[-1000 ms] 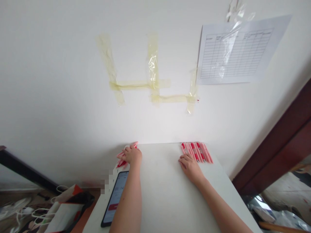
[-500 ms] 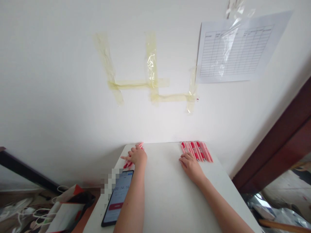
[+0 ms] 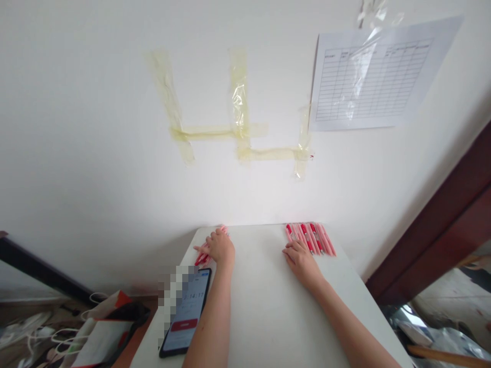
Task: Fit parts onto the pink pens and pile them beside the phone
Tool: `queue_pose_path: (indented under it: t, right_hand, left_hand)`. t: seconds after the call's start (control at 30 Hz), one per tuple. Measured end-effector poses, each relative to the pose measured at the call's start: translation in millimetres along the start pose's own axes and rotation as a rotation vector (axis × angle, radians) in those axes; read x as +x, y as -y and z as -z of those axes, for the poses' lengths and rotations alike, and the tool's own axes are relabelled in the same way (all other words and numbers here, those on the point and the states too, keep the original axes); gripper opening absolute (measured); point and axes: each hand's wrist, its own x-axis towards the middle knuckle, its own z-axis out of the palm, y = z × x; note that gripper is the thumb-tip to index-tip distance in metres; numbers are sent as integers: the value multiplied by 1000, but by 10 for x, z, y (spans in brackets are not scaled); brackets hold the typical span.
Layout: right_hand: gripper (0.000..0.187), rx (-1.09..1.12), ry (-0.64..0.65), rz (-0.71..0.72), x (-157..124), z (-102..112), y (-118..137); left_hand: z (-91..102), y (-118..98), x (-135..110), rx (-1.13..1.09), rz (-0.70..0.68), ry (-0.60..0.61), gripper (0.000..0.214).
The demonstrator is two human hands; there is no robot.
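The left hand (image 3: 221, 247) is over a loose bunch of pink pens (image 3: 201, 258) at eleven o'clock of the tabletop (image 3: 264, 312), fingers partly spread; whether it grips, I cannot tell. The right hand (image 3: 299, 259), fingers close together, grip also unclear, rests at seven o'clock of the pen row (image 3: 316, 238), which seems already neat, while the bunch seems not yet so.

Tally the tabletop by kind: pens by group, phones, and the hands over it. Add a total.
Pen groups: 2, left group, partly hidden by the left hand, and right group
Phone: 1
Hands: 2, the left hand and the right hand
Total: 5
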Motion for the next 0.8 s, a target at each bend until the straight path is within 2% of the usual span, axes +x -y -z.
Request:
queue_pose_path:
  t: [0.3, 0.47, 0.67, 0.8]
  right_hand:
    - [24, 19, -7, -7, 1, 11, 4]
    - [24, 28, 0, -23, -1, 30, 14]
    - [24, 37, -14, -21, 0, 42, 29]
    - [25, 48, -27, -30, 1, 54, 31]
  left_hand:
    - [88, -6, -14, -15, -32, 90, 38]
    - [131, -48, -109, -45, -83, 47, 42]
    - [178, -146, -227, -122, -231, 28, 36]
    - [208, -254, -332, -241, -372, 49, 23]
